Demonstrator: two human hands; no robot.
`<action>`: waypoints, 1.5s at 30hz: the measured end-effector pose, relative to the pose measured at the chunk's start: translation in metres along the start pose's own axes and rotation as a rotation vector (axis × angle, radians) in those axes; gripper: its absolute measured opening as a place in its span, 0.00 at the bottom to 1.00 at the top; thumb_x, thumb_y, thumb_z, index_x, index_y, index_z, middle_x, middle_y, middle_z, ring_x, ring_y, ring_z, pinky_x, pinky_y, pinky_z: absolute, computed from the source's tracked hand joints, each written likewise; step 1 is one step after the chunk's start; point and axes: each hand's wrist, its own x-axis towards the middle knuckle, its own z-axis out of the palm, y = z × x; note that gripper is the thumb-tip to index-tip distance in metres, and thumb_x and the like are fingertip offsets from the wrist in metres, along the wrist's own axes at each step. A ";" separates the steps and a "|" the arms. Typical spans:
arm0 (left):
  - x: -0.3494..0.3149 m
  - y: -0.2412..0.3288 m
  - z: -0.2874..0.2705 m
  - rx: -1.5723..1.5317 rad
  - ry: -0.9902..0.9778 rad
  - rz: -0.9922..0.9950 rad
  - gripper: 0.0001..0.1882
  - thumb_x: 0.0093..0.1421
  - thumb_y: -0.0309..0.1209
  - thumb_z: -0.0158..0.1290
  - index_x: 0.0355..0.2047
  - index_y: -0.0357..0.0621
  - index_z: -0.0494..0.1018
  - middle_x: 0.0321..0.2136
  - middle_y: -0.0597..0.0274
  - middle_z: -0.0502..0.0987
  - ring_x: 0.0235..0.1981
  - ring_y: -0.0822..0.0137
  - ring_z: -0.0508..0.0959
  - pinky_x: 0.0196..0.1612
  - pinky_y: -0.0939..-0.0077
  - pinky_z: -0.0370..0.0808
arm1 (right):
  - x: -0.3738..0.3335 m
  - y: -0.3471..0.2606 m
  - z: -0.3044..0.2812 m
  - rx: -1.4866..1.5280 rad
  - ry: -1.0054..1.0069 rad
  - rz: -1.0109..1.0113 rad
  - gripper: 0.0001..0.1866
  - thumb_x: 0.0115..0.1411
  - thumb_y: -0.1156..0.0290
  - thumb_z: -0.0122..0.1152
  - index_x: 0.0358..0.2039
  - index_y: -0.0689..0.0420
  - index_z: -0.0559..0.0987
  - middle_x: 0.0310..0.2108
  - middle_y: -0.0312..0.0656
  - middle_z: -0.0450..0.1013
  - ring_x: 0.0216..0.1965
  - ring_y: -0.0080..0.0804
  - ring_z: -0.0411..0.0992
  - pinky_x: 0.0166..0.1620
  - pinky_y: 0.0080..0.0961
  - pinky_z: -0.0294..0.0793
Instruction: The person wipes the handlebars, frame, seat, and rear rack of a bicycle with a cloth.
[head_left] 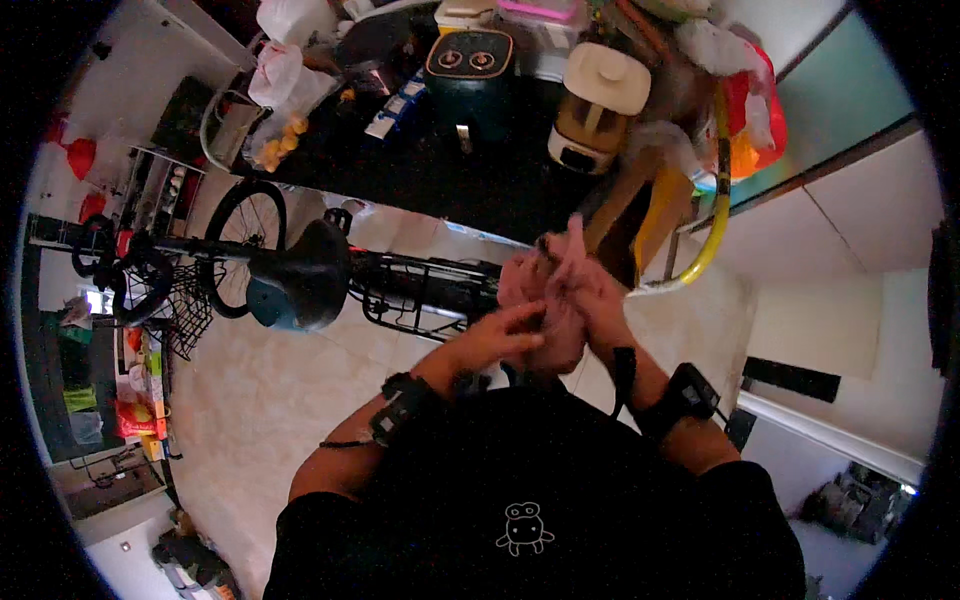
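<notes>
A crumpled pink cloth point(548, 345) is bunched up in front of my body, between my two hands. My right hand point(606, 318) is closed round its right side, with the fingers partly lost in the folds. From the left, my left hand point(492, 341) has its fingers bent against the cloth; they are slightly blurred, and the fingertips sink into the fabric. Whether anything is wrapped inside the cloth cannot be seen. Just beyond it stands an open brown cardboard box point(655, 222).
A black table point(400, 180) across the far side bears a dark green air fryer point(470, 95), a cream appliance with a lid point(600, 105) and plastic bags point(285, 75). A bicycle point(300, 265) stands at the left. A yellow and white curved rail point(718, 225) bounds the table's right end.
</notes>
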 end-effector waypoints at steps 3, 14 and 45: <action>-0.016 -0.006 -0.026 0.003 0.274 0.045 0.23 0.52 0.31 0.51 0.49 0.42 0.64 0.47 0.55 0.68 0.49 0.65 0.67 0.52 0.71 0.62 | 0.026 -0.025 -0.030 -0.222 0.261 -0.174 0.28 0.45 0.77 0.51 0.51 0.60 0.63 0.42 0.41 0.68 0.44 0.33 0.67 0.46 0.25 0.67; -0.054 -0.110 -0.042 1.330 0.565 -0.435 0.57 0.37 0.57 0.59 0.61 0.48 0.41 0.62 0.48 0.35 0.60 0.37 0.31 0.50 0.27 0.38 | -0.013 0.037 -0.020 -1.231 -0.132 -0.257 0.29 0.49 0.71 0.47 0.55 0.49 0.60 0.59 0.52 0.47 0.56 0.54 0.54 0.55 0.36 0.57; -0.084 -0.151 -0.084 1.246 0.609 0.052 0.33 0.52 0.33 0.52 0.58 0.51 0.53 0.61 0.53 0.43 0.62 0.45 0.38 0.56 0.40 0.37 | -0.105 0.079 0.018 -1.069 0.172 0.110 0.34 0.48 0.68 0.51 0.58 0.50 0.56 0.44 0.55 0.65 0.45 0.54 0.64 0.47 0.33 0.64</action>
